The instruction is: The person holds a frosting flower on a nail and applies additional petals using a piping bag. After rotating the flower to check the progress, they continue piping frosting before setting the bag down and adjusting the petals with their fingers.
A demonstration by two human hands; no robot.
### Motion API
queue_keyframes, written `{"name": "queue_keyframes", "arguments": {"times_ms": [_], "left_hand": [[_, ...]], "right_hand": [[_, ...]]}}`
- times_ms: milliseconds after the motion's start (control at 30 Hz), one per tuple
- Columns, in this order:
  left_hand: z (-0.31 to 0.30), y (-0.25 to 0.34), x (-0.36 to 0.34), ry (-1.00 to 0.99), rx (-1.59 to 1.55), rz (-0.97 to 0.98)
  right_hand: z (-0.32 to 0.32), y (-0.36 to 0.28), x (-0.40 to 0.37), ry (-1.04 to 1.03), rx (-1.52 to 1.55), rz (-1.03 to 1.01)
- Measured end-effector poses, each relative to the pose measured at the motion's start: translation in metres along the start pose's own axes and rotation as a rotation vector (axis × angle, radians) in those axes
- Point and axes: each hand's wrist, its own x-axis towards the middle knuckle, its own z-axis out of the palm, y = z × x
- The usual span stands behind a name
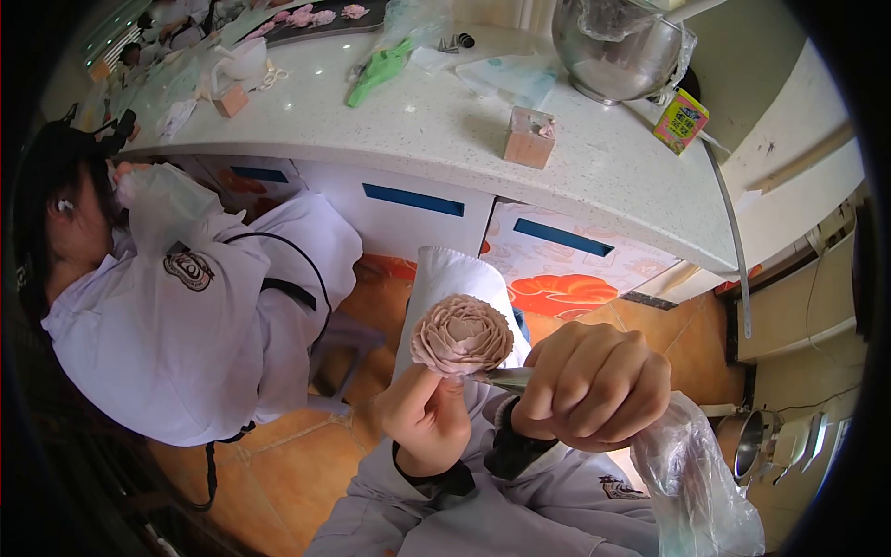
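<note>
A dusty-pink piped flower with many layered petals is held up over my lap. My left hand is closed beneath it, pinching the flower nail that carries it; the nail itself is mostly hidden by the bloom and my fingers. In my right hand a clear plastic piping bag is squeezed in a fist, its loose end hanging down to the right. From that fist the metal piping tip points left, its end right at the lower right edge of the flower.
A speckled counter runs across ahead. On it are a wooden block, a green piping bag, a steel mixing bowl, a small yellow-green box and a dark tray of pink flowers. Another person sits close on the left.
</note>
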Motion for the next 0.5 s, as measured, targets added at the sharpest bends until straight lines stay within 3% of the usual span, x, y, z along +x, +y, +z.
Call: {"name": "queue_keyframes", "arguments": {"times_ms": [500], "left_hand": [[0.004, -0.001, 0.001, 0.024, -0.112, 0.003]], "right_hand": [[0.017, 0.005, -0.006, 0.27, -0.093, -0.109]]}}
